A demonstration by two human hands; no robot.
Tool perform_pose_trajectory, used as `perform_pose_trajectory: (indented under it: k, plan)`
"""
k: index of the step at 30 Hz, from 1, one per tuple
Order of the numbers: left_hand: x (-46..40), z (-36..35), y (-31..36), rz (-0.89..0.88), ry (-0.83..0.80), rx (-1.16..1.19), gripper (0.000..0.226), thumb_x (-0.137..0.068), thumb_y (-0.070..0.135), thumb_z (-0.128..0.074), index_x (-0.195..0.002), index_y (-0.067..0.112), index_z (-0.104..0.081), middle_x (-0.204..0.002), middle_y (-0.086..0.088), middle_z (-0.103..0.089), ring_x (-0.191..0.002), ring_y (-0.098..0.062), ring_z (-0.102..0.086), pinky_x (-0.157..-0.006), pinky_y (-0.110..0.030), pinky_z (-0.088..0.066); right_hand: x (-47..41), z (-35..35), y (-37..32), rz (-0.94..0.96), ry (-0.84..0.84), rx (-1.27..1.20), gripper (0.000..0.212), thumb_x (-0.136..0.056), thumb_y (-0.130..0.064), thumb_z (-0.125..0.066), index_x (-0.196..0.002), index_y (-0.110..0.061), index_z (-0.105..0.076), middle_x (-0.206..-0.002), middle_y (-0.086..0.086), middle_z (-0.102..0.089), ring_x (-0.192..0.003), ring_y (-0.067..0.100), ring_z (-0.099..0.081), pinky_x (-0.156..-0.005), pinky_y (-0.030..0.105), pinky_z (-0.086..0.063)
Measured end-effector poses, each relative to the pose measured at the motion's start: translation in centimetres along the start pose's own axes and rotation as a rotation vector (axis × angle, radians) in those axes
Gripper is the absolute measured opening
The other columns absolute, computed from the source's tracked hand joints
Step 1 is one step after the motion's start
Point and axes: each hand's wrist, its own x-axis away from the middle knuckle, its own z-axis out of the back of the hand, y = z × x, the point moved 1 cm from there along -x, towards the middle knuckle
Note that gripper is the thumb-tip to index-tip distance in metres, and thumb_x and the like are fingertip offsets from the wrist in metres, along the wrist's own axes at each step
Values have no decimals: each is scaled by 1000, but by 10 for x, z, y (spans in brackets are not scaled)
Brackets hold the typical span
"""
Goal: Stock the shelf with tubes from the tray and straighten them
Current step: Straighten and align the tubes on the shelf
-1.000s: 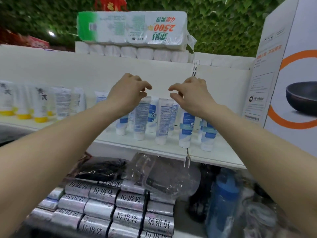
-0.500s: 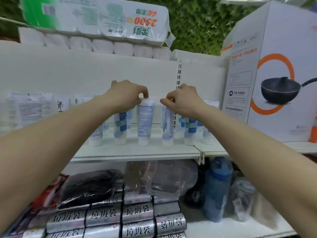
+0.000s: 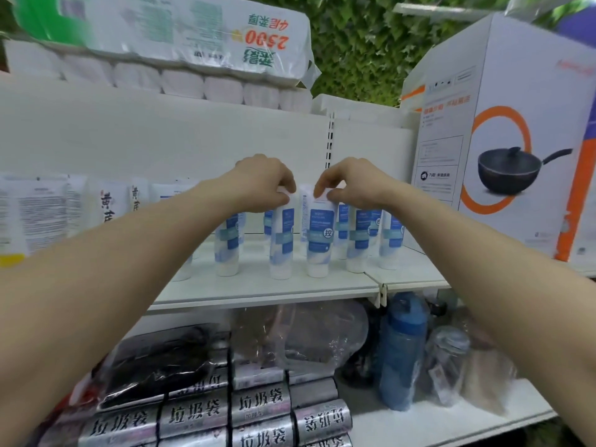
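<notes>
A moment ago both hands were hanging in the air above the tubes with curled fingers and holding nothing, and now they are down on the tubes, so the straightening part of the job is going on. The left hand [image 3: 263,182] is pinching the flat top of one white and blue tube [image 3: 282,241], and the right hand [image 3: 350,185] is pinching the flat top of the tube next to it [image 3: 319,240]. Both tubes are standing in the front row on the white shelf [image 3: 258,287], just beside each other, with more tubes of the same kind around and behind them. Each tube is standing tall on its round white cap, so its long side is running up and down, with the cap pointing down and the flat end pointing up into the fingers. The right tube is showing its blue label to the front, while the left one is looking turned a little to the side and leaning slightly, so it probably needs a small twist. No tray is showing in this view.
</notes>
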Motion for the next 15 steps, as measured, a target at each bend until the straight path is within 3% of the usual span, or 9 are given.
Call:
perform_pose_trajectory:
  k: [4,11,15]
  plan:
    - [0,0,-6,-15,29,54,30,-88,17,-63,-117,25,-67,-118,6,-67,-109,-14,-58,-84,-21,-39,-4,1,4,34,-28,-15,24,-86,-10,-62,-92,-31,-72,-105,-5,-68,-97,7,-57,-83,21,-40]
    - [-7,0,-14,-14,-5,95,24,-87,20,-62,-108,31,-66,-109,9,-66,-98,-10,-58,-81,-25,-43,-15,7,12,69,-44,-135,23,-84,-14,-58,-87,-31,-73,-96,-9,-71,-97,8,-62,-83,20,-44]
    - [-17,7,-20,-16,227,114,16,-93,33,-55,-101,27,-67,-102,16,-67,-87,-9,-57,-74,-26,-37,-33,14,22,77,78,-150,27,-91,-11,-52,-95,-27,-73,-96,-9,-71,-96,8,-61,-76,13,-41]
